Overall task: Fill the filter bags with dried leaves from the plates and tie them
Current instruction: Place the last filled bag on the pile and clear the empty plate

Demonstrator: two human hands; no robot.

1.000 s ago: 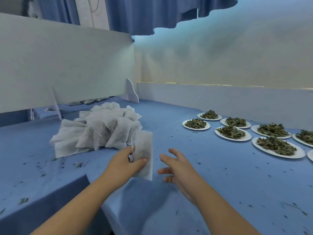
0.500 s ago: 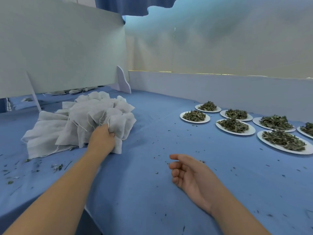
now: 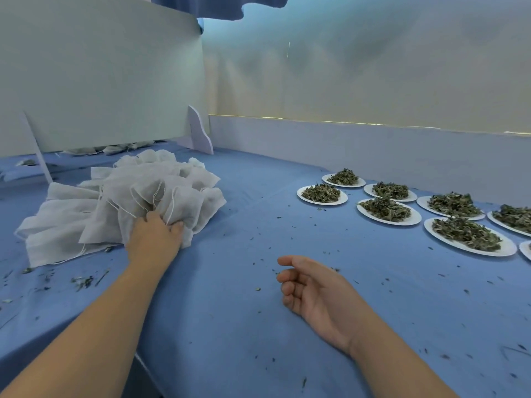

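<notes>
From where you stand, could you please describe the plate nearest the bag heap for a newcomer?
On the blue table, find the cluster of white plates of dried leaves at the right. The plate is the leftmost of them, closest to the heap of filter bags.

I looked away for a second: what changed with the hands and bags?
The left hand, which held one bag by the right hand, reached left to the pile of filter bags and grips it. The right hand settled on the table, open; plates unmoved.
</notes>
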